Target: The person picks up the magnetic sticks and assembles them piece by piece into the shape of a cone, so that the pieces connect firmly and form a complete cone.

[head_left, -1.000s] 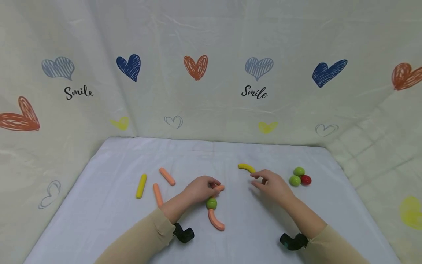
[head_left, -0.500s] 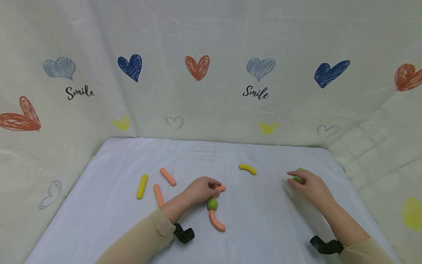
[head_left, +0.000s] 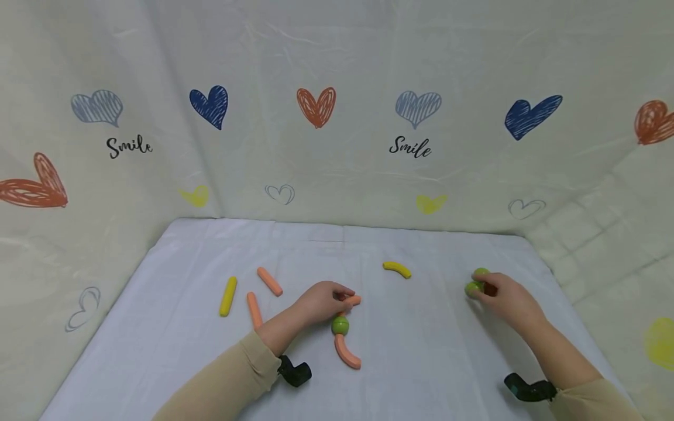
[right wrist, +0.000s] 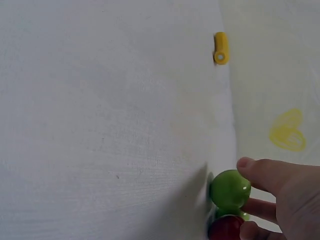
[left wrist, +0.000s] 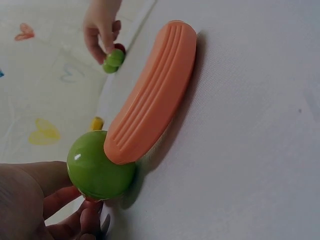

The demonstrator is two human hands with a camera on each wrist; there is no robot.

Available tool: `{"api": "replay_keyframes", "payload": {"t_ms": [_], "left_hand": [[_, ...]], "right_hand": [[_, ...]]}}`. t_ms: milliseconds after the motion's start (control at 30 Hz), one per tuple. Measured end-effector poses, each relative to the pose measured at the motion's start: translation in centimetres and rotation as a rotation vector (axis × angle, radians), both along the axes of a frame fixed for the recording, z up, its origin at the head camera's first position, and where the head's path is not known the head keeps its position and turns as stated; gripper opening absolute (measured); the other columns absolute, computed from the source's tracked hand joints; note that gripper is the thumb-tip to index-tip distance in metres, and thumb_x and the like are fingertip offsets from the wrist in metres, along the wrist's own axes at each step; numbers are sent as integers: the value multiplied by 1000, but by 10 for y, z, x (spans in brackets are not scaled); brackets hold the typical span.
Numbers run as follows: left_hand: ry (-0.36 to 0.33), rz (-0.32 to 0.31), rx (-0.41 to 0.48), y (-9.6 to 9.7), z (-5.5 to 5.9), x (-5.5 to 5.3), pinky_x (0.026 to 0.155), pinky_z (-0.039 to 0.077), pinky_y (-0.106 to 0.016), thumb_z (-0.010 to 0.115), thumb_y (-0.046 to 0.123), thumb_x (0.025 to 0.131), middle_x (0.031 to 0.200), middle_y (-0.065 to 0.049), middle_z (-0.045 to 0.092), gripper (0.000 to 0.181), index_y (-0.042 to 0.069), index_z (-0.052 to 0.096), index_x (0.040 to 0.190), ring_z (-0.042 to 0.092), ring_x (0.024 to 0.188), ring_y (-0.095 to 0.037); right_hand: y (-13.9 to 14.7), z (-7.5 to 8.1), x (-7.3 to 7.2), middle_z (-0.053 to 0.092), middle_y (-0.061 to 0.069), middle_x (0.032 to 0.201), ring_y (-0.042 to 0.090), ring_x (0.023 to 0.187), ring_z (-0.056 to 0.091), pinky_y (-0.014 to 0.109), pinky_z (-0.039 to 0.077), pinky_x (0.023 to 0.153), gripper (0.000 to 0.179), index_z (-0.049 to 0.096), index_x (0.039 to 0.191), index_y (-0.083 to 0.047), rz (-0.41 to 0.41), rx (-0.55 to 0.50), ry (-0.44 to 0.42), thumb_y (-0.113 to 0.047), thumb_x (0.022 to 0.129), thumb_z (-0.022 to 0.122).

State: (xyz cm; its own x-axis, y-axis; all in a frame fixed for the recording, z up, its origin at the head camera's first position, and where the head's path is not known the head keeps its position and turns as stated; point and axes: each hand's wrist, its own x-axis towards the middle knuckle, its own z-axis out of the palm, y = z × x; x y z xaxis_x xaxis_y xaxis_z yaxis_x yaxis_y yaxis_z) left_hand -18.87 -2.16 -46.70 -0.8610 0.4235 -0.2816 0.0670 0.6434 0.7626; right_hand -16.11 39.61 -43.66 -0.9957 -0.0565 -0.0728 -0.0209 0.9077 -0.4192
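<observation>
In the head view my left hand [head_left: 321,301] pinches an orange rod [head_left: 356,300] whose end pokes out past the fingertips. Just below it sits a green ball [head_left: 340,325] joined to a curved, grooved orange rod [left wrist: 152,92]. The left fingers curl close behind that ball in the left wrist view, hiding most of the held piece. At the right, my right hand [head_left: 511,301] has thumb and fingers around a loose green ball [right wrist: 230,189]. A second green ball [head_left: 481,271] lies behind it, and a red ball [right wrist: 227,229] is partly covered by the fingers.
A curved yellow rod [head_left: 397,269] lies between the hands toward the back. To the left are a straight yellow rod [head_left: 228,296] and two orange rods, one [head_left: 270,281] farther back and one [head_left: 254,310] beside the left forearm. A heart-printed curtain [head_left: 337,193] borders the white table.
My right hand has left the curved yellow rod, moved right to the loose balls and closed its fingertips on a green one. The left hand keeps its place at the joined pieces.
</observation>
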Motion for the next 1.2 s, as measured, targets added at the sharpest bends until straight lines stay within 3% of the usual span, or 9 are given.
{"api": "replay_keyframes", "payload": {"t_ms": [333, 733, 967, 1200], "left_hand": [[17, 6, -1, 1, -2, 1, 83, 47, -35, 71, 23, 91, 103, 7, 64, 33, 21, 71, 124, 54, 94, -13], [11, 30, -2, 4, -3, 0, 79, 46, -33, 73, 26, 90, 98, 8, 62, 31, 20, 71, 120, 54, 89, -13], [9, 50, 3, 6, -2, 2, 79, 46, -33, 73, 27, 90, 97, 9, 62, 30, 20, 72, 119, 55, 88, -12], [19, 48, 2, 6, -3, 2, 80, 47, -34, 72, 28, 90, 98, 8, 63, 29, 20, 72, 119, 54, 89, -13]], "right_hand": [[2, -11, -7, 62, 24, 112, 35, 97, 59, 51, 48, 78, 45, 63, 126, 2, 44, 57, 7, -21, 89, 73], [-5, -8, -6, 61, 26, 119, 39, 103, 58, 54, 48, 81, 44, 64, 126, 1, 58, 70, 35, -22, 90, 72], [-22, -4, -2, 62, 7, 95, 21, 79, 51, 36, 42, 64, 42, 66, 127, -6, 62, 35, 63, -23, 90, 73], [-50, -1, 1, 66, 7, 113, 18, 77, 51, 30, 42, 58, 43, 66, 130, -10, 88, 30, 56, -25, 90, 74]]}}
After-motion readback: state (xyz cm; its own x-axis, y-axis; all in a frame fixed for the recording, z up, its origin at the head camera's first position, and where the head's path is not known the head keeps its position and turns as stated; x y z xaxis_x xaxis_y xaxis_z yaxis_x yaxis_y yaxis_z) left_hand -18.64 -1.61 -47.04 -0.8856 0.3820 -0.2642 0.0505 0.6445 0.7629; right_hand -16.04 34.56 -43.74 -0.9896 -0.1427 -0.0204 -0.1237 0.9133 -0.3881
